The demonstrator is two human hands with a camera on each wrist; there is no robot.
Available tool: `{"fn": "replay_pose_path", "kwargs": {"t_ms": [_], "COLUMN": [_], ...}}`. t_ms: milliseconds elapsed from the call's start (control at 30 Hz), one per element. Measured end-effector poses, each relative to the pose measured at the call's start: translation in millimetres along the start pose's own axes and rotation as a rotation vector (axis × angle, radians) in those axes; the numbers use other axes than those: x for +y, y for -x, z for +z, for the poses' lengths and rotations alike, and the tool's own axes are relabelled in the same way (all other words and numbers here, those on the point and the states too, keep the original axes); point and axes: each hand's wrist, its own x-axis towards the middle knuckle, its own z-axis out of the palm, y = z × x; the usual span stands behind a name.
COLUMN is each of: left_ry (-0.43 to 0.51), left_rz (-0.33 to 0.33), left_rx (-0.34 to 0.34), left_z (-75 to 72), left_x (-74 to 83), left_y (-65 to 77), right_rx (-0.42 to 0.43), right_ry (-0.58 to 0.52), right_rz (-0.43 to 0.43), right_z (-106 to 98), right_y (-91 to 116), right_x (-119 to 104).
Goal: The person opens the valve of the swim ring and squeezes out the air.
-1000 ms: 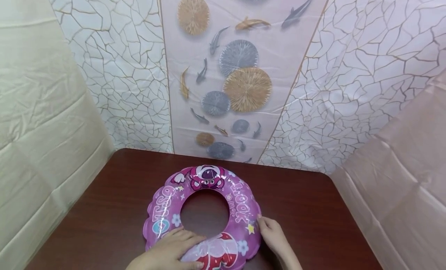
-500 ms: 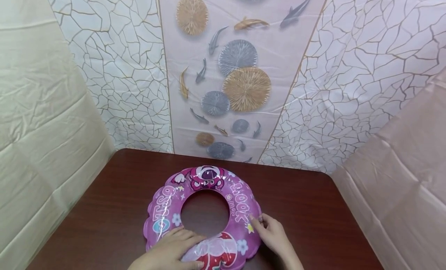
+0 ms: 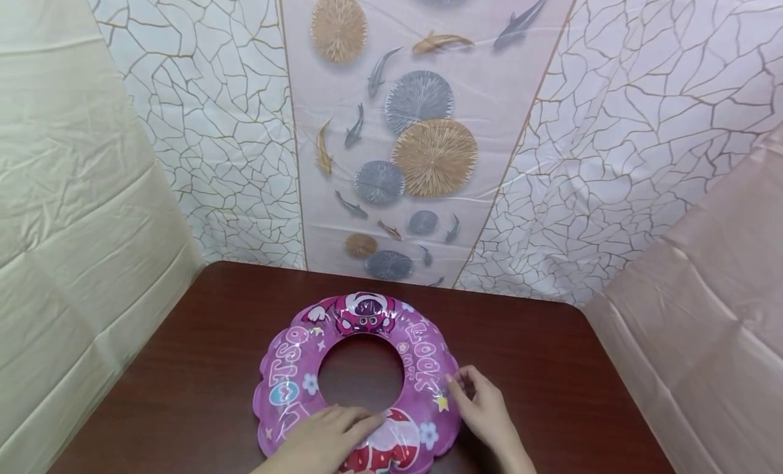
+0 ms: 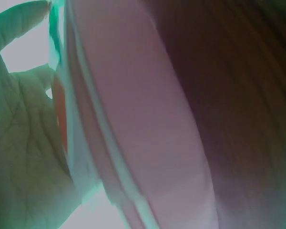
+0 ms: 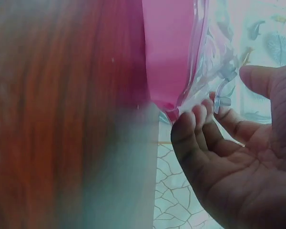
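Note:
A purple inflated swim ring (image 3: 422,355) with a scalloped edge, pink bear print and white lettering lies flat on the brown table. My left hand (image 3: 324,440) rests on its near left part, palm down. In the left wrist view, the palm (image 4: 28,143) faces the ring's side (image 4: 138,105). My right hand (image 3: 484,407) is at the ring's right edge, its fingers curled against the seam. Seen from the right wrist, a clear valve (image 5: 227,71) with its plug (image 5: 222,102) out sits between the thumb (image 5: 257,81) and the fingers.
The dark wooden table (image 3: 532,351) extends around the ring on both sides. Behind it hangs a patterned cloth (image 3: 391,141) with fish and round shapes. Pale cloth walls stand at the left (image 3: 92,188) and right (image 3: 703,297).
My left hand has slid slightly right over the ring's near part, uncovering more lettering. The right thumb shifted first inward onto the ring, then back toward its edge, with the fingers spreading a little.

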Motion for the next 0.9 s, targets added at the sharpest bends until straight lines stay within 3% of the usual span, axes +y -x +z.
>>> {"fn": "replay_pose_path", "kwargs": {"t_ms": [167, 267, 367, 633, 733, 900], "left_ry": [-0.037, -0.039, -0.028, -0.051, -0.054, -0.071], "left_rz": [0.006, -0.006, -0.008, 0.024, 0.017, 0.022], "left_rx": [-0.01, -0.02, -0.018, -0.044, -0.061, -0.054], "left_z": [9.1, 12.3, 13.2, 11.3, 12.0, 16.1], "left_x": [3.5, 3.9, 4.3, 4.6, 3.7, 1.9], "left_y": [-4.3, -4.5, -4.5, -7.1, -7.3, -7.2], "right_rx": [-0.069, -0.101, -0.104, 0.019, 0.006, -0.066], "right_ry": [-0.025, -0.038, -0.038, -0.05, -0.085, -0.139], "right_rz": [0.053, 0.028, -0.054, -0.454, -0.505, -0.492], "right_z": [-1.0, -1.5, -1.0, 1.2, 1.6, 3.2], "right_y": [2.5, 4.8, 6.0, -1.0, -3.3, -1.4], "right_x": [-0.2, 0.4, 2.7, 9.5, 9.7, 10.0]}}
